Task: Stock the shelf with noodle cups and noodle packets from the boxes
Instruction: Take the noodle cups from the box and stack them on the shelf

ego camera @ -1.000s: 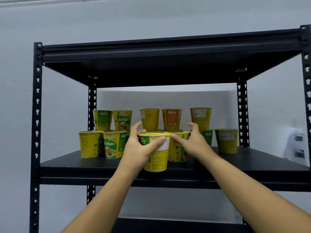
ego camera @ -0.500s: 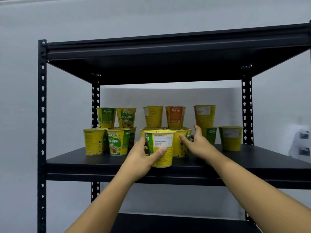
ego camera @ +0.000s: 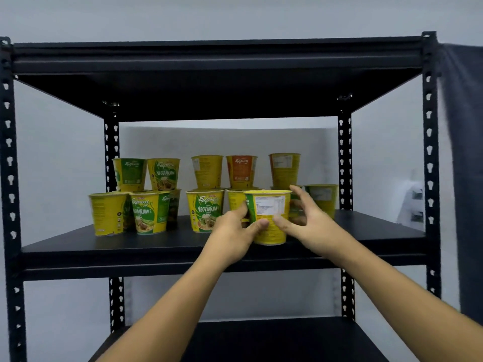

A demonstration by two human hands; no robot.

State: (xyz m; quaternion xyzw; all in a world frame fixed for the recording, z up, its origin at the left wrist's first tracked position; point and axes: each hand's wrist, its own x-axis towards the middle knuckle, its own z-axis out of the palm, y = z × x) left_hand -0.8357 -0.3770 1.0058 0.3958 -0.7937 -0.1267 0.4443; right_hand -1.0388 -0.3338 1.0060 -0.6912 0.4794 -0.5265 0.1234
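A black metal shelf point(ego camera: 65, 246) fills the frame, and its middle board is seen at centre height. At the left of the board a group of noodle cups point(ego camera: 149, 212) is stood: two in front, with two more stacked on cups behind them. Nearer the centre a cup marked "Vegetarian" point(ego camera: 205, 210) is placed upright, and a yellow cup point(ego camera: 207, 171) and an orange cup point(ego camera: 241, 171) are raised on the row behind it.

Just right of centre, a yellow noodle cup point(ego camera: 269, 205) is held upright near the front edge of the board, its printed white label turned to the camera. Its base is seen at board level; whether it rests there cannot be told. The cup is gripped by the left hand point(ego camera: 232, 231) from the left: the thumb is laid across the lower front of the cup, and the fingers are curled round its left wall.

The right hand point(ego camera: 311, 226) is held at the cup's right side. Its thumb tip is laid against the lower front, close to the left thumb. Its fingers are spread apart and bent, the forefinger raised beside the rim, and a gap is seen between them and the cup's wall.

Behind that hand, further cups point(ego camera: 322, 197) are stood at the right of the board. A dark cloth point(ego camera: 467, 178) is hung along the right edge of the frame.
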